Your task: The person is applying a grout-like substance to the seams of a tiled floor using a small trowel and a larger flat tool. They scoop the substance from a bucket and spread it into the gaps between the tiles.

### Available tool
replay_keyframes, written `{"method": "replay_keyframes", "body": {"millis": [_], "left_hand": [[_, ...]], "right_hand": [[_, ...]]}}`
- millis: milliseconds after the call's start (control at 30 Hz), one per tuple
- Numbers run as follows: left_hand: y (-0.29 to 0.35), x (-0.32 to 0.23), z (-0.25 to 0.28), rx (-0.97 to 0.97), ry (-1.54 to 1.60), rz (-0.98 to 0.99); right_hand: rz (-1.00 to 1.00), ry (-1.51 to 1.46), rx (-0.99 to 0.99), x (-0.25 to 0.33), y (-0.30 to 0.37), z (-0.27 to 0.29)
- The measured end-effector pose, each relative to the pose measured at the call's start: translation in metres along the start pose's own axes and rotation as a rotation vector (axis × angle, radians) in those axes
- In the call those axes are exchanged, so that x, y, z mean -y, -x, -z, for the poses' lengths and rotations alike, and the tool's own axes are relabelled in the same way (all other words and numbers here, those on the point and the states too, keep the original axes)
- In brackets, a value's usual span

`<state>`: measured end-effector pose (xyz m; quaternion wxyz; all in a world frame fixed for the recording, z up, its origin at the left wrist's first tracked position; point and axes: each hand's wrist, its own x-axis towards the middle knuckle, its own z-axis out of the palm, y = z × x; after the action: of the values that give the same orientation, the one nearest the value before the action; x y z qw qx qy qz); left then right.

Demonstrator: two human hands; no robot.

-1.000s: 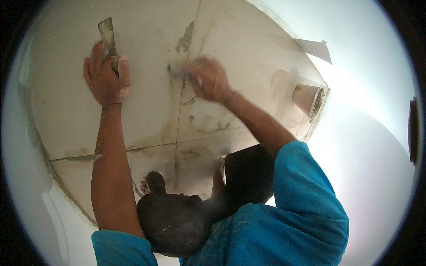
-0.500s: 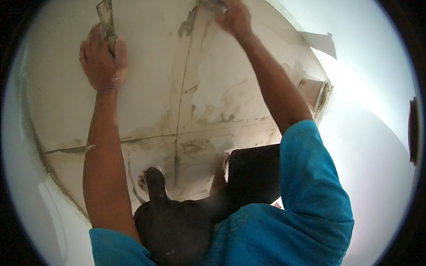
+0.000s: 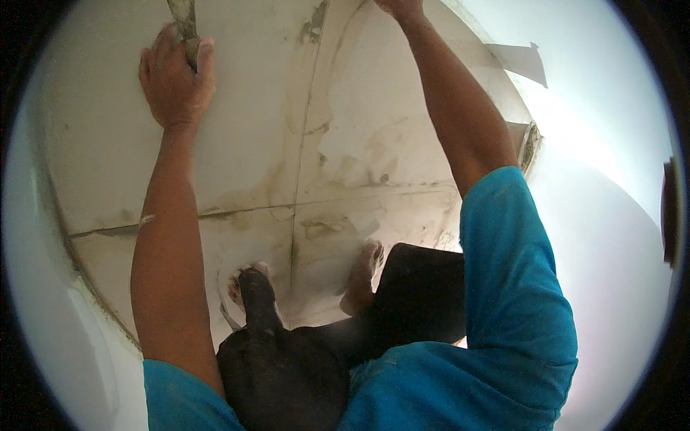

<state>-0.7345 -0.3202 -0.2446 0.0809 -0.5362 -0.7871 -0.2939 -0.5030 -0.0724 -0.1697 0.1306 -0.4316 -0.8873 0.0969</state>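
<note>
In the head view, the left hand (image 3: 177, 79) is at the upper left of the frame, its back facing the camera. Its fingers are closed on a worn, dirty scraper (image 3: 187, 30), gripped beside the thumb; the scraper points up the picture and its far end is cut off by the top edge. The left forearm (image 3: 167, 237) runs down from there to the lower left.

The right hand (image 3: 399, 6) is at the top edge, right of centre, and mostly out of the picture. I cannot tell whether its fingers are apart or together, or whether they hold anything. The right forearm (image 3: 453, 86) slopes down and right to a blue sleeve (image 3: 514, 258).

Below both arms lies a pale, stained floor (image 3: 237, 144). One dark seam (image 3: 305, 129) runs down it from the top centre and meets a crosswise line left of the middle. A dark grey patch (image 3: 315, 23) sits along the seam near the top. At the right, a container (image 3: 530, 147) shows only partly behind the right arm, near a white wall (image 3: 618, 302).

At the lower centre are black trousers (image 3: 287, 373) and a bare right foot (image 3: 363, 279); the toes of the left foot (image 3: 235, 287) show beside the dark trouser leg.
</note>
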Motion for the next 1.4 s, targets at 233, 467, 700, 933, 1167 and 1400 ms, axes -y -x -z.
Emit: {"method": "replay_keyframes", "body": {"millis": [233,467,700,933,1167,1400], "left_hand": [[0.007,0.010,-0.010,0.050,-0.039,0.014],[0.001,0.007,-0.006,0.077,0.085,0.010],[0.004,-0.005,-0.003,0.050,0.164,0.022],[0.002,0.008,0.006,0.160,0.378,0.142],[0.023,-0.032,0.088,0.766,0.917,0.402],[0.048,-0.077,0.174,0.955,1.088,0.400]], "right_hand": [[0.277,0.046,0.256,0.089,0.159,-0.009],[0.083,0.162,0.045,-0.002,0.112,-0.013],[-0.034,0.031,-0.012,-0.009,0.036,-0.020],[0.218,-0.053,0.273,0.126,0.253,-0.007],[-0.572,-0.880,0.151,0.133,0.291,0.036],[-0.455,-1.394,-0.413,0.175,0.223,0.116]]}}
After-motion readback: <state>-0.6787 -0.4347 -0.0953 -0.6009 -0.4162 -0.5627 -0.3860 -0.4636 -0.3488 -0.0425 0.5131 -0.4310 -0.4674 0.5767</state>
